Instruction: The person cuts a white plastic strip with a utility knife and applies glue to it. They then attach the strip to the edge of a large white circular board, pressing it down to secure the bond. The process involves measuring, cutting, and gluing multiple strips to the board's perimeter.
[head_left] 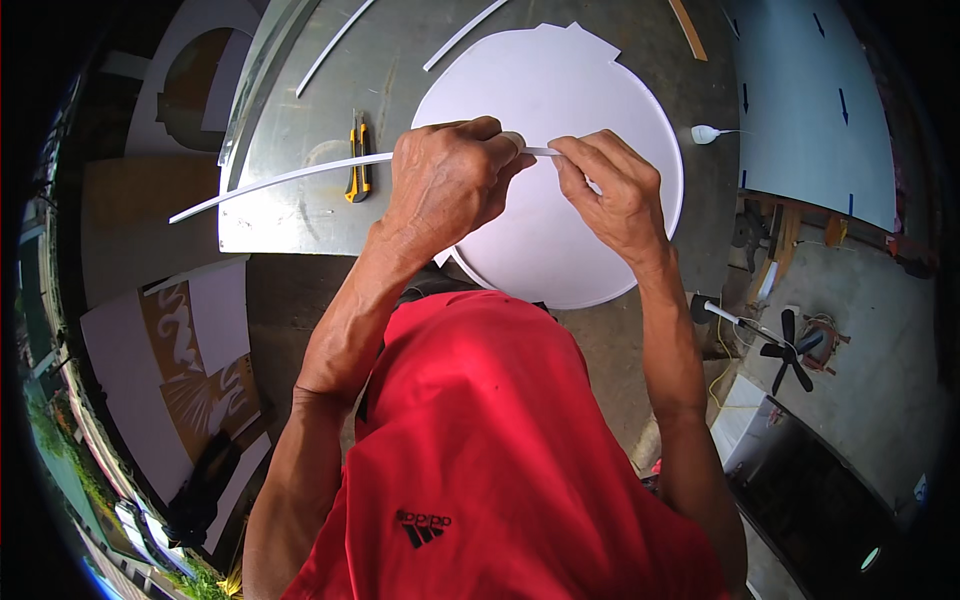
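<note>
A person in a red shirt grips a long, thin white plastic strip [290, 176] with both hands above a round white foam board disc [560, 200] lying on a grey metal tabletop [300, 215]. The left hand [450, 180] is clenched around the strip, the right hand [610, 185] pinches its end between fingertips. A yellow utility knife [357, 158] lies just behind the strip.

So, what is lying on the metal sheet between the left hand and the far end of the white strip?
In the head view, a yellow utility knife lies there, under the white strip that the left hand holds above the metal sheet.
</note>
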